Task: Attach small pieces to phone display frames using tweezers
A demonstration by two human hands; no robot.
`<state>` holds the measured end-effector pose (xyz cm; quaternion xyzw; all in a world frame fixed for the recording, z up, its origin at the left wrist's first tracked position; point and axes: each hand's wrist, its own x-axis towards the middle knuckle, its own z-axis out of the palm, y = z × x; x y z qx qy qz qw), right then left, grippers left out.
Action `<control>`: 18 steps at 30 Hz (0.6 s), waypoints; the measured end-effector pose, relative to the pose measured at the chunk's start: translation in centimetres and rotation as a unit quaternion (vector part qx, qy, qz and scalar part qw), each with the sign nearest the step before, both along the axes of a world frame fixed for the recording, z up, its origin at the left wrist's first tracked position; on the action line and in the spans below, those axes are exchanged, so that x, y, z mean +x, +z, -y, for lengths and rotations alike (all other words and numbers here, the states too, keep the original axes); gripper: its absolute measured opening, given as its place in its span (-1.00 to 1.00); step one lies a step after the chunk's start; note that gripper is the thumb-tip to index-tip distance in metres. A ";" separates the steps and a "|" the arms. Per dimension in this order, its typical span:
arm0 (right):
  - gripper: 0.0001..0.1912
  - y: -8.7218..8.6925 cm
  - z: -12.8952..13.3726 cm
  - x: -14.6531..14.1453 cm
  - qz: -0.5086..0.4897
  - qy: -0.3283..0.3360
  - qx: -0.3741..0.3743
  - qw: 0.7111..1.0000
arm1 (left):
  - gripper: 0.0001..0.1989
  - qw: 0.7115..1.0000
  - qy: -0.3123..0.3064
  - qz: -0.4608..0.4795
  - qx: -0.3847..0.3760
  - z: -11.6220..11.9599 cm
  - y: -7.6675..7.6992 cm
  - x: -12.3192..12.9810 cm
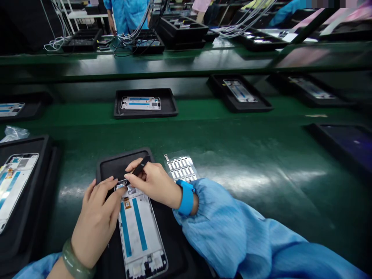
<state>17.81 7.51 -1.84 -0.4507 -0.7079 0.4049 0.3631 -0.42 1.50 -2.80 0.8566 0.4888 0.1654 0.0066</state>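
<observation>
A white phone frame point(135, 228) with two blue adhesive strips lies in a black foam tray point(104, 166) in front of me. My left hand point(100, 205) rests on the upper left part of the frame, its fingers apart and the fingertips at the top edge. Black tweezers point(141, 166) are pinched in my right hand point(155, 182), slanting down to the frame's top end. The fingers partly hide the tip and the spot it meets. Just right of the tray lies a clear sheet of small silvery stickers point(181, 168).
Another phone frame point(19, 182) sits in stacked trays at left, with a clear plastic bag point(14, 133) behind. Across the green bench point(247, 147), further trays point(174, 113) hold frames. A raised shelf point(174, 64) carries bins and cables; a person in blue point(129, 17) stands beyond.
</observation>
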 end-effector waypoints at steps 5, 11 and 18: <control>-0.85 -0.1 -0.2 0.0 -0.013 0.016 -0.027 0.999 | -0.74 1.000 0.020 -0.002 0.004 0.5 0.2 0.8; -0.81 0.0 -0.4 0.0 -0.143 -0.033 -0.123 0.982 | -0.73 0.999 0.049 -0.009 0.007 0.8 0.3 1.5; -0.82 -0.4 -0.5 0.1 -0.196 -0.036 -0.113 0.973 | -0.72 0.997 0.055 -0.042 0.024 0.8 0.5 1.6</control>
